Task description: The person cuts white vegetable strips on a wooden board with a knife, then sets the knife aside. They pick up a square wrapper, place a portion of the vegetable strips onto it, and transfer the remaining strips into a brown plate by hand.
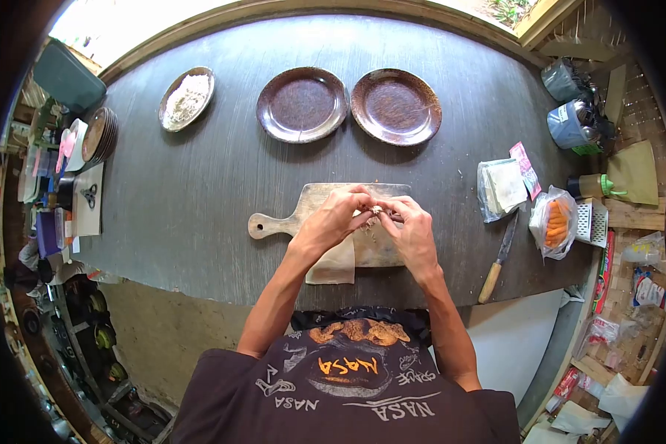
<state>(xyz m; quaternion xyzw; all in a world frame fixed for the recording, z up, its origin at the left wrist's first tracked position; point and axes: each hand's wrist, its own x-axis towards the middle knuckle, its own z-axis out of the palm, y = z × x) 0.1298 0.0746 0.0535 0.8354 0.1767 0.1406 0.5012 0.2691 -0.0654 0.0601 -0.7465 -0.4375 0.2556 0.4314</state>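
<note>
My left hand (337, 216) and my right hand (413, 231) meet over a wooden cutting board (320, 194), fingertips pinched together. Between them is a small pale, shredded-looking piece of food (377, 210), mostly covered by the fingers; I cannot make out its kind. Small crumbs lie on the board under the hands. A thin, pale square sheet (333, 266) lies partly over the board's near edge, below my left wrist. The board's round handle points left.
Two brown plates (302, 103) (396, 106) stand at the back, beside an oval dish (198, 115) of whitish shreds. At right are a knife (499, 259), a bag of carrots (556, 223) and a packet of thin sheets (503, 186). Stacked plates (100, 135) and scissors (89, 195) are left.
</note>
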